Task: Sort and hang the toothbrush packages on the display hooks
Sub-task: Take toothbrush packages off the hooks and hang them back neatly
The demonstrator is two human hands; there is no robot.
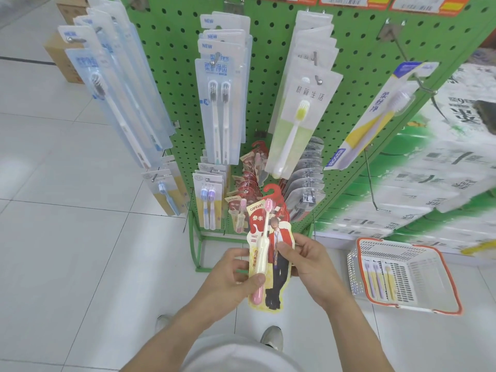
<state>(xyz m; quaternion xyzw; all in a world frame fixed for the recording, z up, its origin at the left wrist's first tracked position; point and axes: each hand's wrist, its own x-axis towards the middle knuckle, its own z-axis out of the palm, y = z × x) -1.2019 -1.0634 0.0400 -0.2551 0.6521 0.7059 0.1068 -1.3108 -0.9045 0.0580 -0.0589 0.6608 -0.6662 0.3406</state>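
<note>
You hold one red and cream toothbrush package (pixel 268 253) upright in front of the green pegboard rack (pixel 171 76), low and close to your body. Your left hand (pixel 236 275) grips its lower left edge, thumb pressed across the pink handle, fingers curled behind. Your right hand (pixel 308 261) pinches the right edge, thumb on the printed figure and fingers wrapped behind the card.

This package's red hook-shaped hanger (pixel 272 189) points up, and the matching row of red packages (pixel 248 181) hangs just above and behind it on a lower hook, between the purple twin-brush packs (pixel 209 200) and the grey packs (pixel 306 178). That looks like the right destination. To hang it well, keep the card flat and facing you, raise it so the hanger opening meets the tip of that hook, then slide it back against the others. Steady it with one hand near the top; a low grip will likely let the card flop. Watch the yellow-green brush pack (pixel 292 124) dangling overhead, which could snag.

The white basket with an orange rim (pixel 408 244) sits on the floor to your right. It holds a few more packs: two purple brushes (pixel 374 277) and a yellow one (pixel 389 280) show inside.
</note>
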